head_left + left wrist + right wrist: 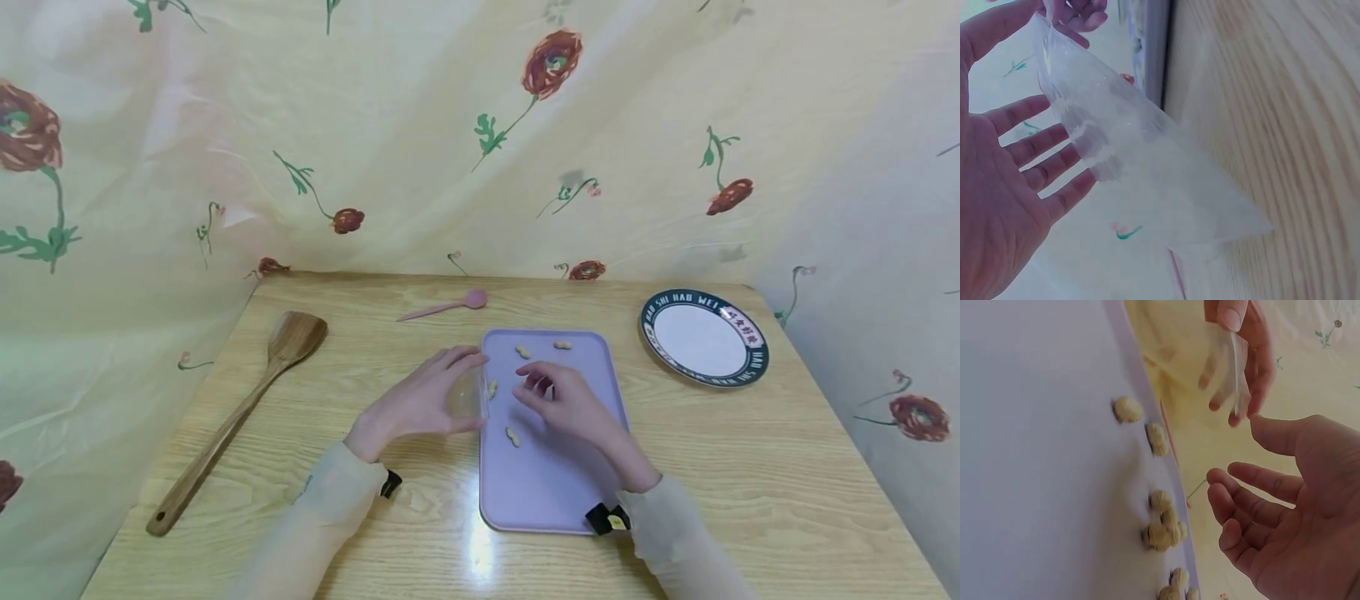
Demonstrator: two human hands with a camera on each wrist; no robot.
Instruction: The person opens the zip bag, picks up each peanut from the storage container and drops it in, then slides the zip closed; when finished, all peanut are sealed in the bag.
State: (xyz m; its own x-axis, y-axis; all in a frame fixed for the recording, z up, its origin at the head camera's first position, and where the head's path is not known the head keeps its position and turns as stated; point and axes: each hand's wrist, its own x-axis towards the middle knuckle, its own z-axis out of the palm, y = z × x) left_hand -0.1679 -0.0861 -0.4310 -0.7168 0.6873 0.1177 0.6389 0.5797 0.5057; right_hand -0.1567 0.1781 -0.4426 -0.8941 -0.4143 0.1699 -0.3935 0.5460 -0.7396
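My left hand [412, 400] holds a clear plastic bag [1147, 156] at the left edge of a lilac tray [555, 492]. Thumb and fingers lie around the bag's mouth, which faces the tray, while the rest hangs slack in the left wrist view. Several unshelled peanuts [513, 437] lie scattered on the tray's far and left parts. Over the tray is my right hand [573, 404], its fingers loosely bent with nothing between them. In the right wrist view its thumb tip comes close to the bag's rim and the left fingertips.
A wooden spatula [296, 337] lies along the left side of the wooden table [750, 475]. Behind the tray is a pink spoon [474, 298]. At the back right stands a white plate [705, 342] with a dark lettered rim. Flowered cloth [420, 125] hangs behind the table.
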